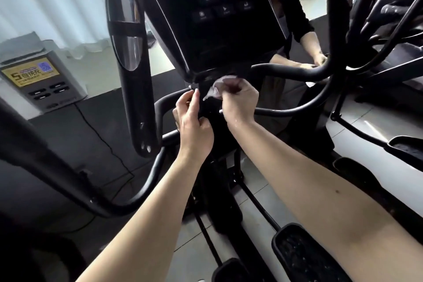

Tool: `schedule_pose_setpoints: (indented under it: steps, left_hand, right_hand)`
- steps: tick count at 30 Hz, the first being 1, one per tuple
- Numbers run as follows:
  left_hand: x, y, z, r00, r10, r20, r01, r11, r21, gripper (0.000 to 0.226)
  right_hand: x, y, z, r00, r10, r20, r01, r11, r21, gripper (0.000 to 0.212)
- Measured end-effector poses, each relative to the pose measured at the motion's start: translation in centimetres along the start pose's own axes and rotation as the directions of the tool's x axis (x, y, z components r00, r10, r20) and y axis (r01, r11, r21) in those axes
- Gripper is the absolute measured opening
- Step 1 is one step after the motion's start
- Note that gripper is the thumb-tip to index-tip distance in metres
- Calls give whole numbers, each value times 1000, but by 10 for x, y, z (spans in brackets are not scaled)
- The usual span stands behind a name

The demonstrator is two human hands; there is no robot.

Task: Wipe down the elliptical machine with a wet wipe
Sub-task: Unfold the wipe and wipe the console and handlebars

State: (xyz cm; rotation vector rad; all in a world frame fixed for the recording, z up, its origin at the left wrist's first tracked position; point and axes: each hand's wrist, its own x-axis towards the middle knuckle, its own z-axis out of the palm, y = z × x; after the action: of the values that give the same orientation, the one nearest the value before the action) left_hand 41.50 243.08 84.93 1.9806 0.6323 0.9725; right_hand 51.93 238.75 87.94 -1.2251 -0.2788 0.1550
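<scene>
The black elliptical machine fills the head view, its console [219,18] with dim buttons tilted above my hands. My right hand [240,103] grips a crumpled white wet wipe [218,87] and holds it against the dark column just under the console's lower edge. My left hand [192,121] is to the left of that column, its fingers curled around the column's edge near a small bracket. Curved black handlebars [293,71] run out to both sides at hand height. A foot pedal [302,254] lies at the bottom right.
A thick moving arm [130,64] of the machine hangs left of the console. A grey charging kiosk [39,80] stands at the far left with a cable on the dark floor. Another person [297,30] in dark sleeves works behind the machine at the upper right.
</scene>
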Motion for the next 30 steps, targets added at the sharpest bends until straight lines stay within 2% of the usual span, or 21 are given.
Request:
schedule_pose_setpoints:
  steps: [3,5,8,11,13,16,19,20,23,26,28,30]
  left_hand:
    - [-1,0,3,1000,-14,7,14,1000,10,76]
    - [0,-3,3,1000,-27,17,27,1000,8,80]
    - [3,-4,0,999,-42,22,41,999,5,82]
    - [4,-3,-1,997,-72,37,73,997,-27,82]
    - [3,-4,-1,997,-70,43,71,997,-15,83]
    - [1,-4,0,997,-66,48,65,998,26,85]
    - [0,-6,0,996,-67,56,66,998,25,86]
    - [0,-7,0,996,-66,59,65,998,26,86]
    - [2,-9,1,997,-51,59,49,998,43,86]
    - [1,-9,4,998,-42,38,40,998,40,87]
    - [1,-10,8,999,-33,19,32,999,36,87]
    - [0,-12,12,1000,-30,5,30,999,33,87]
  right_hand:
    - [-4,28,-8,984,180,6,-179,980,-82,14]
    - [-3,28,-14,980,198,-20,-199,978,-65,19]
    - [15,-3,-17,995,3,-99,3,999,53,24]
    - [31,-29,-24,974,-199,-111,202,979,17,31]
    - [37,-20,-28,961,-263,-85,265,964,12,28]
    - [37,11,-34,969,-247,-5,246,966,-81,17]
    - [31,33,-42,992,-107,67,117,977,-177,29]
    - [32,34,-44,992,-102,75,115,975,-191,31]
    - [41,21,-44,963,-258,83,270,941,-204,26]
    - [46,1,-41,917,-394,63,399,906,-139,28]
    - [44,3,-40,895,-443,55,446,884,-140,21]
    - [43,24,-40,911,-409,57,413,896,-165,18]
